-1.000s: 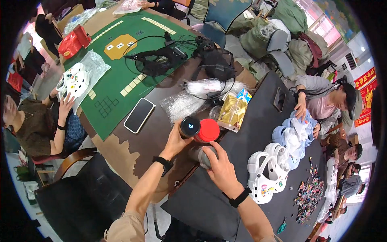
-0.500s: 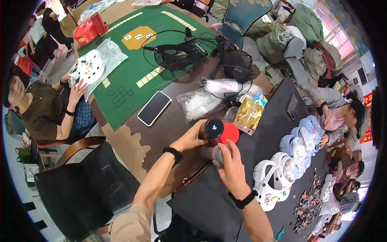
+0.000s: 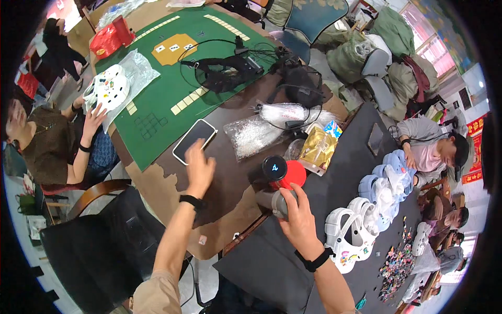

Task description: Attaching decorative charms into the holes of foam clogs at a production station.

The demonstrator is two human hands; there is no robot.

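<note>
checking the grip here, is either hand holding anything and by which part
The right hand grips the grey bottle around its lower body. The left hand holds nothing, open near the phone.

Bright daylight, soft shadows; fisheye bends edges inside a black rim.

A dark phone screen (image 3: 194,140) lies by the green mat, a gold foil pouch (image 3: 317,149) mid-table, a red packet (image 3: 110,38) far left.
</note>
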